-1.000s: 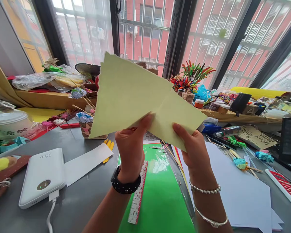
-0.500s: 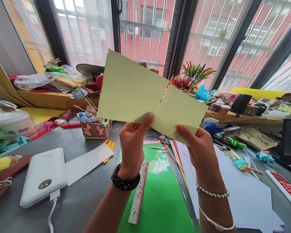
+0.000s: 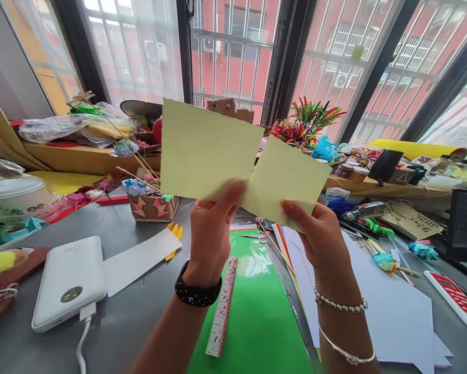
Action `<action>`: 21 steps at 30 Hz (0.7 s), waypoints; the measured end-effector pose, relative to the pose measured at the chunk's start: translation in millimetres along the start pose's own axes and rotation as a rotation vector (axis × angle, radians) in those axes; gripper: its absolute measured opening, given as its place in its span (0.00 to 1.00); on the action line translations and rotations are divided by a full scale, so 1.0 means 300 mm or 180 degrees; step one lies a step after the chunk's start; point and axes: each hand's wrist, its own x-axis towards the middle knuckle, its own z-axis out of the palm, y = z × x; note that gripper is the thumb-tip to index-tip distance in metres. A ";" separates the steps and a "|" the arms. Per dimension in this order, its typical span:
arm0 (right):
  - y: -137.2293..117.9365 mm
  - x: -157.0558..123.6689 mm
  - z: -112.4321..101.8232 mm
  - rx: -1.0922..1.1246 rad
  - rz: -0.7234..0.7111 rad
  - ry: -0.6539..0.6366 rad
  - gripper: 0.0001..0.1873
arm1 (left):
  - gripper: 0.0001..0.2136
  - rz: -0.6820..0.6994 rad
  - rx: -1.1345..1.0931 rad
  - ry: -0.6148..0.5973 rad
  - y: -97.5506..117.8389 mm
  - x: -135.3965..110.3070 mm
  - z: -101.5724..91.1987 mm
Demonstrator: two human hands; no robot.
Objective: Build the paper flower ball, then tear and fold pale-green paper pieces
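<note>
Two pale yellow-green pieces of paper are held up in front of me above the desk. My left hand [image 3: 213,234] pinches the larger left piece of paper [image 3: 208,148] at its lower right corner, thumb in front. My right hand [image 3: 317,228] grips the smaller right piece of paper [image 3: 290,179] by its lower edge, also with the thumb in front. The two pieces meet or overlap near my left thumb, with a gap between them higher up. Beneath my hands lie a green sheet [image 3: 264,311] and a patterned ruler [image 3: 222,306].
A white power bank [image 3: 71,280] with a cable and a white paper strip [image 3: 142,262] lie at left. Small scissors [image 3: 258,237] rest at the green sheet's top. White sheets [image 3: 389,306] and a red calculator [image 3: 457,298] are at right. A cardboard basket [image 3: 153,208] stands behind.
The larger left piece has turned anticlockwise, its top left corner dropping lower and its top edge becoming flatter. My right hand and the smaller piece have barely moved.
</note>
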 end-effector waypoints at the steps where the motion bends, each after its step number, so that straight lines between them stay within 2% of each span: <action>1: 0.003 0.001 0.002 0.0064 0.0024 0.0008 0.07 | 0.05 -0.0019 -0.0039 0.0008 -0.001 -0.002 0.002; 12: 0.034 0.016 0.017 0.0222 0.0164 -0.0011 0.08 | 0.04 0.0213 0.0000 0.0185 0.003 -0.002 0.002; 18: 0.019 0.013 0.003 0.0241 -0.0054 0.0157 0.08 | 0.08 -0.0044 0.0274 -0.0239 0.016 0.016 -0.016; 21: 0.005 0.005 0.004 0.0221 -0.0092 0.0138 0.11 | 0.06 0.0007 0.0462 -0.0266 0.014 0.019 -0.023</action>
